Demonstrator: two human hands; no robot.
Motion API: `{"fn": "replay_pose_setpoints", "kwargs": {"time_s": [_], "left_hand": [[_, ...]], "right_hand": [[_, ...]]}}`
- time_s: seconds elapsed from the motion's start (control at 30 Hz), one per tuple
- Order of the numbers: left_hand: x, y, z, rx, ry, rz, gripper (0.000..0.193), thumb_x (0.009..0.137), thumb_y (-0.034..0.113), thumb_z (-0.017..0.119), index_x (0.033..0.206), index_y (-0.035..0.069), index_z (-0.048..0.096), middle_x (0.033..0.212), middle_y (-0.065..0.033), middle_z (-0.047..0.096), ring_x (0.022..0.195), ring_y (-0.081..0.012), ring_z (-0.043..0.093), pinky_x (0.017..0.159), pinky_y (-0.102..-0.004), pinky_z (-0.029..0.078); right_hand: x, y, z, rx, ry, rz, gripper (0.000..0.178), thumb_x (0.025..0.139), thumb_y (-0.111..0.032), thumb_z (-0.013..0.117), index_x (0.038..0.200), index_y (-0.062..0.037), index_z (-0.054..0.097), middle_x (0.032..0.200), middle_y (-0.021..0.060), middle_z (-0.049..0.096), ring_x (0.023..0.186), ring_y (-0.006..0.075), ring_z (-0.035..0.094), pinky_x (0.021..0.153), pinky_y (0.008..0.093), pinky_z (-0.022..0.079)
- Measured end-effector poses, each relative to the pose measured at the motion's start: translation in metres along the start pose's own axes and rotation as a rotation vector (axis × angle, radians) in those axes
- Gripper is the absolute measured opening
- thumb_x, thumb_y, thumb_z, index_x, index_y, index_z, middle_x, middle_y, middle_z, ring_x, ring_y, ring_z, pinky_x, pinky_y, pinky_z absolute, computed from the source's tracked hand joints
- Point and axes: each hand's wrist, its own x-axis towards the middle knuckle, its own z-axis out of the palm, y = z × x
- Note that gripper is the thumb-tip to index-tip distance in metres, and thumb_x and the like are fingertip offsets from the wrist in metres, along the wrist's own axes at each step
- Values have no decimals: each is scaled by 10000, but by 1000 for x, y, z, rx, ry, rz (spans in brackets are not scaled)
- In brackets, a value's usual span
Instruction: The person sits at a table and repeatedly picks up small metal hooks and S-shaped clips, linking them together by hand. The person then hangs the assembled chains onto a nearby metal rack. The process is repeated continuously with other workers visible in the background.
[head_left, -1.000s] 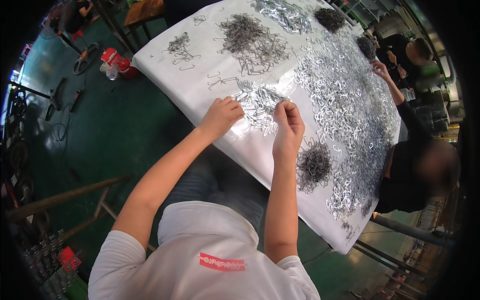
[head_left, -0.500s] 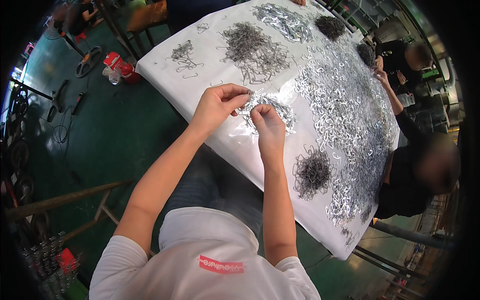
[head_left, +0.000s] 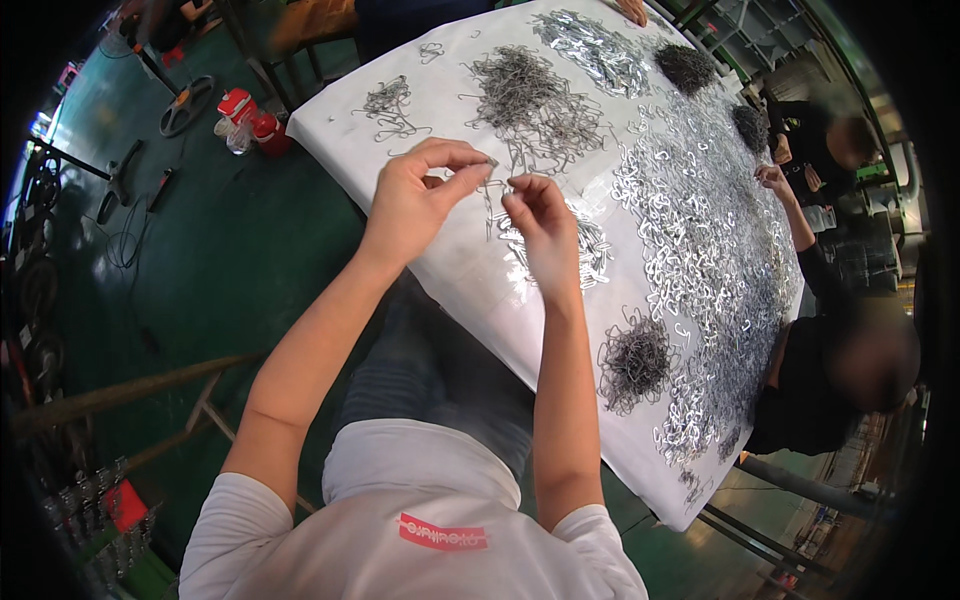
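Note:
My left hand (head_left: 420, 198) is pinched, thumb against forefinger, above the white-covered table (head_left: 455, 262). Thin grey wire hooks (head_left: 489, 212) hang at its fingertips. Close beside it, my right hand (head_left: 548, 232) is also closed, thumb to fingertips; whatever it holds is too small to make out. Beneath and beside the right hand lies a pile of shiny silver metal clips (head_left: 592, 248), partly hidden by that hand. Just beyond both hands spreads a loose heap of bent grey wire hooks (head_left: 530, 100).
A dark wire-hook heap (head_left: 636, 362) lies right of my forearm. S-shaped silver pieces (head_left: 700, 230) cover the table's right side. A small hook cluster (head_left: 390, 105) sits far left. Two people in dark clothes (head_left: 815, 370) work along the right edge. Red bottles (head_left: 268, 130) stand beyond the left corner.
Both hands have moved away from me, off the silver clip pile toward the wire-hook heap. Wire hooks now show hanging between the hands. The whole view has shifted slightly.

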Motion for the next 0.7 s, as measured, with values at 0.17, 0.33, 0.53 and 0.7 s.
{"fn": "replay_pose_setpoints", "kwargs": {"time_s": [0.17, 0.33, 0.53, 0.7], "left_hand": [[10, 3, -29, 66, 109, 25, 118, 831, 102, 714, 919, 24, 721, 917, -10, 673, 779, -68, 601, 644, -212, 444], [8, 6, -51, 162, 152, -16, 140, 833, 124, 718, 935, 28, 721, 855, -8, 690, 722, -60, 594, 626, -211, 438], [-7, 5, -63, 144, 212, -48, 148, 843, 92, 703, 974, 25, 717, 860, -12, 699, 711, -56, 587, 647, -199, 451], [-21, 5, -52, 56, 171, -19, 146, 874, 34, 662, 1005, -19, 696, 922, -31, 689, 782, -56, 587, 731, -196, 464]], "right_hand": [[62, 35, 5, -688, -161, -44, 159, 851, -143, 686, 976, -48, 660, 867, 62, 643, 754, 170, 616, 671, 307, 479], [98, 65, 24, -1233, -438, -51, 201, 836, -231, 663, 947, -64, 657, 980, 87, 635, 899, 291, 639, 795, 385, 489], [88, 48, 12, -1124, -355, -5, 140, 875, -159, 614, 922, -28, 624, 951, 151, 642, 900, 338, 632, 797, 409, 482], [-7, 5, -83, -690, -6, 83, 146, 872, -104, 634, 944, 21, 609, 854, 178, 682, 776, 274, 648, 722, 356, 498]]}}
